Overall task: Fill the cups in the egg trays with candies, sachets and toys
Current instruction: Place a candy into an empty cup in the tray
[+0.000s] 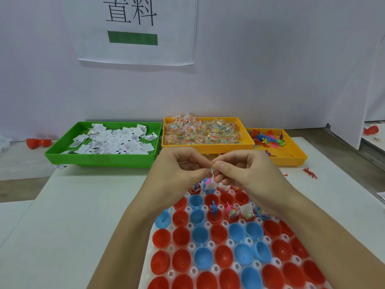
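A white egg tray (210,245) holds red and blue cups. Cups in its far rows hold candy packets, sachets and small toys, such as the blue toy (213,207); the near cups look empty. Above the tray's far edge, my left hand (177,170) and my right hand (245,170) meet. Together they pinch a small clear candy packet (212,168) between their fingertips. A pink and blue toy (207,181) shows just below the fingers; which hand holds it I cannot tell.
At the back stand a green tray (100,158) of white sachets, a yellow tray (208,145) of candy packets and a yellow tray (291,159) of colourful toys. A red toy (310,173) lies loose on the table at right. Red cup halves (37,142) lie far left.
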